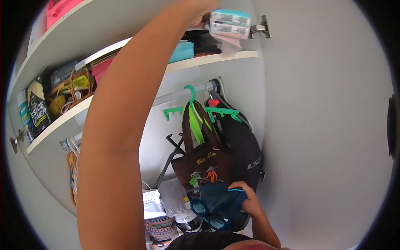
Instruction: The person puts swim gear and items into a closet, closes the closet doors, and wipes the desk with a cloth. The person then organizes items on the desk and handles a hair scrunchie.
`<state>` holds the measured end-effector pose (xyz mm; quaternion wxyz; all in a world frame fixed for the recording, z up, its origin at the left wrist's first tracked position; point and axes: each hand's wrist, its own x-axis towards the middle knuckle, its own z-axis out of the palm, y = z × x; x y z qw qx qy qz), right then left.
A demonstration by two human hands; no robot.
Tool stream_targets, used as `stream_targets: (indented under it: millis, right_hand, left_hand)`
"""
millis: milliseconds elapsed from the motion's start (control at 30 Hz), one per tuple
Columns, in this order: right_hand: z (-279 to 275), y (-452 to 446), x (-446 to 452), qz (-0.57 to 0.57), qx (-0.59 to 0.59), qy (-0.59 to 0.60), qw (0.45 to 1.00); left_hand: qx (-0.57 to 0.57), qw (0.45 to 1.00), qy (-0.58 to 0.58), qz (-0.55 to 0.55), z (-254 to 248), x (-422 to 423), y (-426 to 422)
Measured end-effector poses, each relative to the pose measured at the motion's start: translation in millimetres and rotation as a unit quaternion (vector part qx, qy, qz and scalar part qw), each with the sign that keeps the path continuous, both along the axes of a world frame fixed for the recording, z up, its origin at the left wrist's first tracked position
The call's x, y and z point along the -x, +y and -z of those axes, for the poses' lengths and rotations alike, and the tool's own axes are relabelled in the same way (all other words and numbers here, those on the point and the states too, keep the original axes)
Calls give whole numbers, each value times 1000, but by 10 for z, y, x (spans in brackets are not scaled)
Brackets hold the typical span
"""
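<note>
My left hand [202, 14] is raised to the upper shelf, closed at the edge of a plastic-wrapped packet [230, 24] in white, teal and pink. A loose pinkish wrapper end hangs under it. Low on the right, my right hand [248, 199] grips a dark blue pouch [216, 193] with a light-blue edge. Blue swimming goggles [199, 207] dangle at the pouch's front. Behind them hangs a brown tote bag [204, 160] with embroidery, beneath a green clip hanger [225, 111]. The fingertips of my left hand are partly hidden.
Above the rail [179, 95], a shelf [62, 123] carries a wicker basket [71, 89], a shoe cleaner box [38, 106] and a teal item [182, 52]. A black bag [246, 154] hangs beside the open door [325, 125]. A patterned basket [160, 229] stands below.
</note>
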<state>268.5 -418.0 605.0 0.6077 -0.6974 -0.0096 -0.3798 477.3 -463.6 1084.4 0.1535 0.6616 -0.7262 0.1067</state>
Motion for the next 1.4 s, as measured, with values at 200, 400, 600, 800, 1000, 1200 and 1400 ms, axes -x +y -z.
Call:
stream_targets:
  millis: [200,400,600,800,1000,1200,1400]
  right_hand:
    - [104,-137,43,-23,12,-15,1000]
    - [218,-170,15,-52,-6,7,999]
    - [260,-207,8,-71,-29,0,997]
    - [240,-248,17,-71,-28,-30,997]
    - [211,-273,-23,-79,-29,-7,996]
    - [186,-223,-11,-78,-30,13,996]
    - [190,-229,8,-61,-32,43,997]
  left_hand:
    - [97,988,121,0,47,-474,-180]
    - [158,959,155,-178,368,-124,-130]
    - [361,888,-255,-126,477,228,-227]
    - [-49,908,-414,-44,102,131,-86]
    - [44,951,-290,-100,396,438,163]
    - [104,919,-343,-166,328,372,-95]
    - [99,924,-289,-231,397,334,-124]
